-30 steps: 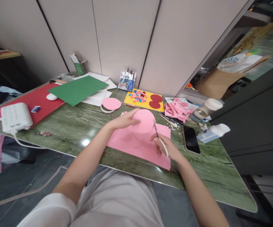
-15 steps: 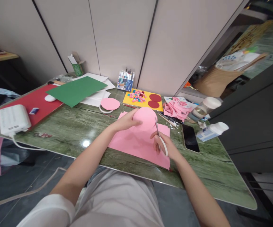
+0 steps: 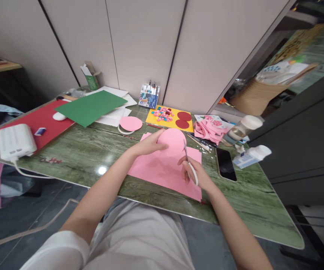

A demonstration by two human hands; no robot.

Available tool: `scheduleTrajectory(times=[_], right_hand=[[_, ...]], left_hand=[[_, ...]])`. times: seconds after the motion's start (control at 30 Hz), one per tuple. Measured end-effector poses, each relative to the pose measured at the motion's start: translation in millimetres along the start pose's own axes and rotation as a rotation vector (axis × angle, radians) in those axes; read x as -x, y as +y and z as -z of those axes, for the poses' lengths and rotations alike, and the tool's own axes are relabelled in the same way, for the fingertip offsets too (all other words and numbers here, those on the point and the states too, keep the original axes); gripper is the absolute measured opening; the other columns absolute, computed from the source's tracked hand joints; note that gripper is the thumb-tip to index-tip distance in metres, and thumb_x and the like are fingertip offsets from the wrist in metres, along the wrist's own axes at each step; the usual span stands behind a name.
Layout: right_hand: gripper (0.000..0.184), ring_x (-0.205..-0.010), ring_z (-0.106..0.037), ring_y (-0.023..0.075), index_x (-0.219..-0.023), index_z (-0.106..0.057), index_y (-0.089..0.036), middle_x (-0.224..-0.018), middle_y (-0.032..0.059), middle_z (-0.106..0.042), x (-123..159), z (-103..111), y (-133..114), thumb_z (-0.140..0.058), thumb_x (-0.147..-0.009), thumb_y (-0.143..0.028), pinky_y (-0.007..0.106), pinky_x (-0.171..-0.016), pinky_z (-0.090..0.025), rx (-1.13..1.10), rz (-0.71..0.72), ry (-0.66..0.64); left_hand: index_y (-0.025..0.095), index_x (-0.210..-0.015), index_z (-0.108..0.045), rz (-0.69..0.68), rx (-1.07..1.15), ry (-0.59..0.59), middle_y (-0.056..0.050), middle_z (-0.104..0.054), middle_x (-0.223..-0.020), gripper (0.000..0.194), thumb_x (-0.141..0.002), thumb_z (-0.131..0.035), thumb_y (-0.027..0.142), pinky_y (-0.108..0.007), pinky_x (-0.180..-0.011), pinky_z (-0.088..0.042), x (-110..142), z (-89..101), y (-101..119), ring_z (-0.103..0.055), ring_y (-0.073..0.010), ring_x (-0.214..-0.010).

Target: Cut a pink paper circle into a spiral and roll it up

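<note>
My left hand pinches a round piece of pink paper by its left side, thumb on top. On the other side, my right hand is closed around the white handles of a pair of scissors. The blades point up and away from me, at the right edge of the round paper. Whether they touch it I cannot tell. Beneath both hands lie pink paper sheets on the green table. Another pink paper circle rests on a white ring-shaped roll to the left.
Behind my hands is yellow paper with pom-poms and dark red circles. Pink scraps, a phone and bottles stand or lie right. Green paper, red paper and a white power bank are left.
My hands and the pink paper hold almost the same place. The scissors have shifted very slightly left along the paper's right edge.
</note>
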State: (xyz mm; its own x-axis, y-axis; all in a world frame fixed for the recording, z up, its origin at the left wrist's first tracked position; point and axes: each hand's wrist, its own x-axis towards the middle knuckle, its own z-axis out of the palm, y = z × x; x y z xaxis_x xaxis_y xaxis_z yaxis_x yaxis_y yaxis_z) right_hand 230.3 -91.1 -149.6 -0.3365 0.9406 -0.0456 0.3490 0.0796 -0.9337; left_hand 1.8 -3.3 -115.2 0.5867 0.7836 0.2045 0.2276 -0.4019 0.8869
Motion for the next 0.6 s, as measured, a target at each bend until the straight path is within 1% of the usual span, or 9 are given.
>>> scheduleTrajectory(times=[0.1,0.27,0.5,0.6], right_hand=[[0.027,-0.036,-0.051,0.0097,-0.095,-0.05,-0.019,-0.051,-0.0055,-0.055,0.2,0.0,-0.7,-0.038,-0.093,-0.043,0.02,-0.04,-0.039,0.006,-0.006,-0.001],[0.028,-0.035,-0.05,0.0097,-0.095,-0.05,-0.019,-0.051,-0.0054,-0.055,0.1,-0.4,-2.0,-0.038,-0.093,-0.044,0.02,-0.04,-0.04,0.005,-0.02,-0.006],[0.029,-0.036,-0.051,0.0103,-0.095,-0.05,-0.019,-0.051,-0.0054,-0.055,-0.1,-0.4,-2.5,-0.039,-0.093,-0.045,0.02,-0.039,-0.039,0.007,-0.017,-0.003],[0.031,-0.035,-0.051,0.0104,-0.096,-0.05,-0.019,-0.052,-0.005,-0.056,0.5,-0.3,-1.6,-0.038,-0.093,-0.047,0.021,-0.039,-0.04,-0.005,-0.012,-0.009]], left_hand=[[0.015,-0.126,-0.045,0.002,0.027,0.013,-0.01,-0.053,-0.128,0.051,-0.077,-0.057,0.027,-0.037,-0.096,-0.043,-0.8,0.9,-2.3,-0.049,-0.0251,-0.117],[0.015,-0.126,-0.045,0.005,0.052,0.026,-0.01,-0.052,-0.129,0.052,-0.077,-0.057,0.026,-0.036,-0.094,-0.043,-2.3,2.0,-3.9,-0.049,-0.0245,-0.116],[0.016,-0.129,-0.045,0.005,0.066,0.027,-0.009,-0.057,-0.121,0.053,-0.078,-0.056,0.028,-0.039,-0.096,-0.042,-1.0,2.5,-2.8,-0.047,-0.0266,-0.118],[0.017,-0.131,-0.043,0.011,0.066,0.011,-0.009,-0.056,-0.124,0.055,-0.078,-0.055,0.028,-0.039,-0.097,-0.042,-0.2,2.4,-2.5,-0.047,-0.0266,-0.118]])
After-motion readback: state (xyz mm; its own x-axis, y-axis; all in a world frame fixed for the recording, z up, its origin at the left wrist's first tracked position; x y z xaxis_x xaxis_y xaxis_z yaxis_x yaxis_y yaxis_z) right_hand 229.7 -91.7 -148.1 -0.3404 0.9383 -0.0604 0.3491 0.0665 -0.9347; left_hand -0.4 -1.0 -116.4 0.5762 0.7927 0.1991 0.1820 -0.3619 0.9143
